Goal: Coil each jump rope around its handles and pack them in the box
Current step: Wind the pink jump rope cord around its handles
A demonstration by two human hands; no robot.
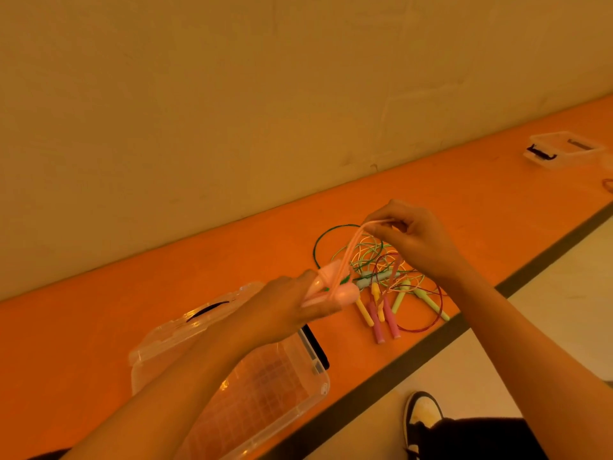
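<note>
My left hand (292, 305) grips the two pale pink handles (335, 287) of a jump rope, held together above the orange table. Its pink cord (351, 250) runs up and right, doubled, to my right hand (411, 237), which pinches it taut. Under my left forearm the clear plastic box (265, 386) stands open and empty, its lid (185, 327) hinged back on the left. Behind my hands lies a tangled pile of other jump ropes (381, 270) with green, red and yellowish cords and pink, yellow and light green handles.
The orange table (99, 327) runs along a beige wall. A dark strip edges its near side. A second clear box (560, 149) sits at the far right. A black-and-white shoe (423, 413) stands on the pale floor below.
</note>
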